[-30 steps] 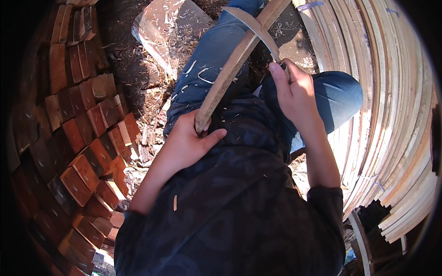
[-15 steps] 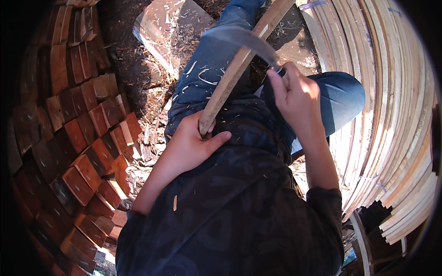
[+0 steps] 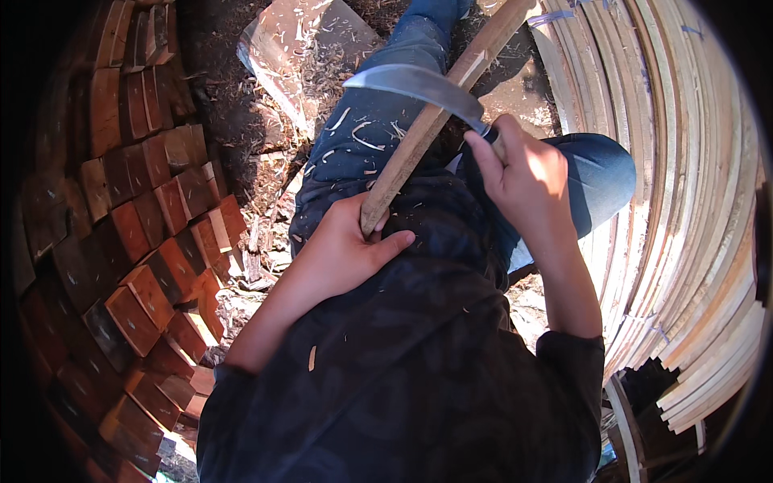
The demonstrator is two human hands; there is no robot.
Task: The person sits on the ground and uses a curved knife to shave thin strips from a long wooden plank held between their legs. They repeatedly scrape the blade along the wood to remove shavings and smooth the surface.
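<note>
My left hand [image 3: 342,241] is closed round the near end of a long wooden strip [image 3: 403,161], its thumb sticking out to the right. The strip slants away over my lap toward the upper right, and a pale shaved patch shows on its far part. In my right hand [image 3: 527,173] is the handle of a knife with a curved blade [image 3: 415,82]. That blade lies across the strip, its tip pointing left over my jeans. The fingers of the right hand wrap the handle and hide most of it.
Reddish-brown wood blocks [image 3: 133,318] are stacked along the left. Long pale wooden slats [image 3: 628,121], tied in bundles, run along the right. Wood shavings [image 3: 366,137] lie on my leg and over the ground. A flat board [image 3: 278,60] rests on the ground at the far left.
The knife blade, blurred before, is now sharp and sits slightly lower and farther left along the strip. Both hands and the strip have shifted slightly right in the picture.
</note>
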